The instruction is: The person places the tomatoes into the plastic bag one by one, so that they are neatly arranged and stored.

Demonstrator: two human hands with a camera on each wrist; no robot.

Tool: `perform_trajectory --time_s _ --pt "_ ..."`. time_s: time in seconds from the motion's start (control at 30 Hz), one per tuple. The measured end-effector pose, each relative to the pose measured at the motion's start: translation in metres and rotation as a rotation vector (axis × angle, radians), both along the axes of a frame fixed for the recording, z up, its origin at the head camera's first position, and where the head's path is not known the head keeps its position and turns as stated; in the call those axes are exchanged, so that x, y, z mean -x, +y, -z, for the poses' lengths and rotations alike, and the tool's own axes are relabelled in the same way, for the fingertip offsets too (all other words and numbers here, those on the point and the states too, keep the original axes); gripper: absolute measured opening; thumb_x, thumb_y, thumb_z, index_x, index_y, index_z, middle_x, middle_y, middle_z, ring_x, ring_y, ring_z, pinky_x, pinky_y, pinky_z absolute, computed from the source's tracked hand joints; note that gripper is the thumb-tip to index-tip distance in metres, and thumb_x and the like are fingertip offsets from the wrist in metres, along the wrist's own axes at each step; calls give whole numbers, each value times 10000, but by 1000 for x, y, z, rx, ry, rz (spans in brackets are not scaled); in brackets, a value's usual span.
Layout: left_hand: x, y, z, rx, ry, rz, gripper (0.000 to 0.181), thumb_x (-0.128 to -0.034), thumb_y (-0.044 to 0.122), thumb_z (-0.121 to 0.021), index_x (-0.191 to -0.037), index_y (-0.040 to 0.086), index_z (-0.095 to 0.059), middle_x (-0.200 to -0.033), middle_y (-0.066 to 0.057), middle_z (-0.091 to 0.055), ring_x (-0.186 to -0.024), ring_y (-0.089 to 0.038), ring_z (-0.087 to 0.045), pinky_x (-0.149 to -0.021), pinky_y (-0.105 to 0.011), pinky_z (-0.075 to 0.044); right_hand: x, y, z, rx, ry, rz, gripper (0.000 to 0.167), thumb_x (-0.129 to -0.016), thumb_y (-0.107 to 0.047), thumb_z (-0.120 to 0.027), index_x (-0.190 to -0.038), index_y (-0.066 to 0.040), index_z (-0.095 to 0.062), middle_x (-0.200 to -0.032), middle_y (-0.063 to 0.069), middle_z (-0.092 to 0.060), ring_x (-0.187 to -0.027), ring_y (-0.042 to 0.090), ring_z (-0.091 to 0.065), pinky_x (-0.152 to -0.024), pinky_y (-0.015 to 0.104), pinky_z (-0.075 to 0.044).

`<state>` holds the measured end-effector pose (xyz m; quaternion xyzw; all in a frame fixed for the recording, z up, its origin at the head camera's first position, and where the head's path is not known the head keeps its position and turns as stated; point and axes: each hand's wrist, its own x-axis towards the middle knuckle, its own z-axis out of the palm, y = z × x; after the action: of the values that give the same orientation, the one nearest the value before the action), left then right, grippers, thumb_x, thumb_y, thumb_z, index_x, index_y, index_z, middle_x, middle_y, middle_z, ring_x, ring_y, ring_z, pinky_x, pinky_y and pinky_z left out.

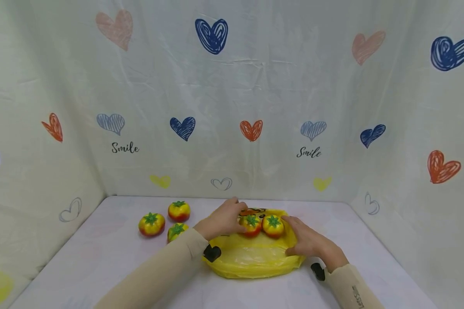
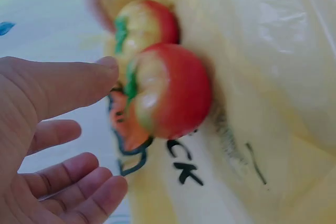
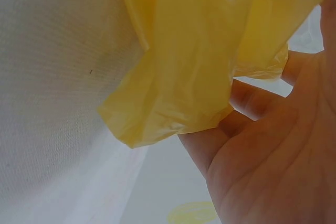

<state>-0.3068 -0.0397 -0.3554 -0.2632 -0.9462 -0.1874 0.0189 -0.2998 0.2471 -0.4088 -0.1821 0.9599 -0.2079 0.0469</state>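
A yellow plastic bag (image 1: 251,259) with black lettering and an orange print lies on the table. Two yellow-and-red persimmons (image 1: 273,226) with green leafy tops sit side by side against its far part; whether they are inside it I cannot tell. My left hand (image 1: 226,219) is at the left persimmon (image 2: 176,90), thumb beside it, the other fingers loosely bent and holding nothing in the left wrist view. At the bag's right side, my right hand (image 1: 311,240) spreads its thumb and fingers. Its fingers pass partly behind the yellow plastic in the right wrist view (image 3: 184,51).
Three more persimmons (image 1: 151,224) stand on the table left of the bag, one partly hidden by the left sleeve (image 1: 158,270). A white cloth (image 1: 232,94) printed with hearts hangs behind and at both sides of the white table (image 1: 96,257).
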Motion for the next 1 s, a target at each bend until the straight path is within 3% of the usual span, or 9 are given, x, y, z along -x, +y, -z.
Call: perform_trajectory --time_s 0.33,0.53,0.77,1.0 --pt "-16 -30 -3 -51 38 -13 538 -785 291 -788 -1244 92 -592 -1075 -47 -506 -915 -176 -460 -836 -345 -458 0 -2 0 -5 1 -5 962 -685 -265 -845 -1479 -161 -312 -1506 129 -304 -1355 348 -322 -1067 555 -291" --pt "-28 -41 2 -77 36 -41 548 -804 307 -773 -1280 118 -581 -1058 10 -483 -942 -160 -455 -889 -333 -477 1 -1 -1 5 15 -13 959 -684 -243 -840 -1477 -142 -311 -1495 127 -317 -1346 334 -338 -1072 537 -296" --pt "-37 -54 12 -65 99 -72 511 -788 309 -786 -1236 151 -598 -1040 19 -494 -942 -146 -451 -850 -302 -497 0 -1 0 7 12 -13 963 -680 -234 -841 -1478 -136 -311 -1493 132 -318 -1345 335 -338 -1072 538 -294" --pt "-46 -64 17 -107 138 -110 499 -786 306 -788 -1228 169 -602 -1081 15 -509 -1007 -161 -468 -880 -322 -500 -1 -1 0 9 -2 -5 969 -675 -240 -846 -1478 -145 -312 -1495 127 -312 -1342 334 -342 -1067 542 -301"
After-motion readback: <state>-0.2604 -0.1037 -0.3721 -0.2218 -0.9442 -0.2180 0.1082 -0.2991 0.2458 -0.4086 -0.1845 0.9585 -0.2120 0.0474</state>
